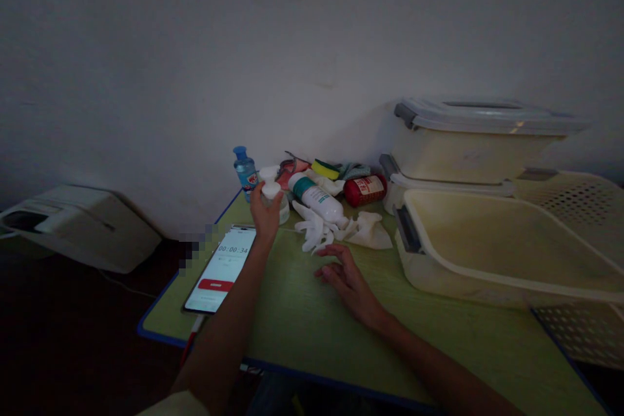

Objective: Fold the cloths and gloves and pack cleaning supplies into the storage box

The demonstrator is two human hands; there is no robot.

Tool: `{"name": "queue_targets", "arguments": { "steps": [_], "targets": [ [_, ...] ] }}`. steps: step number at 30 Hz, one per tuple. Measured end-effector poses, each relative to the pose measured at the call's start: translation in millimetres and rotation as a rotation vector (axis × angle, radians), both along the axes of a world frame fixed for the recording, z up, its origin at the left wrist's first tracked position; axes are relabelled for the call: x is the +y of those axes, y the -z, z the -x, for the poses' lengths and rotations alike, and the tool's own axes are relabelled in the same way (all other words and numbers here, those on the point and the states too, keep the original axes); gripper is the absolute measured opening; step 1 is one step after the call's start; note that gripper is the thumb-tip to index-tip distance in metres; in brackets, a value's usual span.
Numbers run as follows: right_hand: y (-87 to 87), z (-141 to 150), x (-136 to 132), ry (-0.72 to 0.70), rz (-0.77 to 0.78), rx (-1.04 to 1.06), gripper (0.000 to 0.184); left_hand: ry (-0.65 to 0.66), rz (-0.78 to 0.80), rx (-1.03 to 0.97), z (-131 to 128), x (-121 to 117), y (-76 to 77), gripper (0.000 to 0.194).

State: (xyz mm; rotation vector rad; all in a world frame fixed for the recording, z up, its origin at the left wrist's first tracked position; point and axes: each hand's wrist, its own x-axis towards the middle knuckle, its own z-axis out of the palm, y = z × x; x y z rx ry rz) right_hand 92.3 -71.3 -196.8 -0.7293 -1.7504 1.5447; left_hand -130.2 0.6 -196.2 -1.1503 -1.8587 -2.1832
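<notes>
My left hand (266, 218) is closed around the top of a small clear container with a white lid (272, 190), which stands at the back left of the table. Another white-topped container (268, 172) is just behind it, and a blue bottle (246, 172) stands to the left. My right hand (351, 285) hovers over the table with its fingers apart and nothing in them. Nearest to it are crumpled white gloves (313, 226) and a pale cloth-like piece (369, 230). A white bottle with a green band (319, 199) lies behind the gloves.
On the green table (302, 318), a phone (221, 270) shows a running timer. A red bottle (364, 190), a yellow sponge (325, 169) and cloths (294, 169) lie at the back. To the right are an open bin (414, 279), stacked lidded boxes (458, 153) and a perforated basket (578, 201).
</notes>
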Motion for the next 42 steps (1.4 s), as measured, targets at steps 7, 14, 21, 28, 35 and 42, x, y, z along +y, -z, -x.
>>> {"name": "queue_targets", "arguments": {
  "steps": [7,14,21,28,35,42],
  "targets": [
    [0.9,0,0,0.008,0.011,0.0,0.028,-0.164,-0.12,0.369,-33,-21,-12.8,0.036],
    [-1.7,0,1,0.023,0.02,-0.019,0.031,0.541,0.517,0.979,-49,18,-41.3,0.055],
    [-0.1,-2,1,0.009,0.016,-0.053,0.029,0.704,0.754,1.194,-52,43,-47.5,0.054],
    [1.9,-1,2,0.013,-0.009,-0.062,0.028,0.602,0.746,1.196,-57,37,-35.2,0.051],
    [4.9,-1,8,-0.052,-0.003,-0.129,0.036,0.506,0.623,1.071,-51,29,-17.8,0.054],
    [4.3,-1,15,-0.045,0.083,-0.066,0.032,0.419,0.441,0.877,-46,28,-16.6,0.053]
  ]
}}
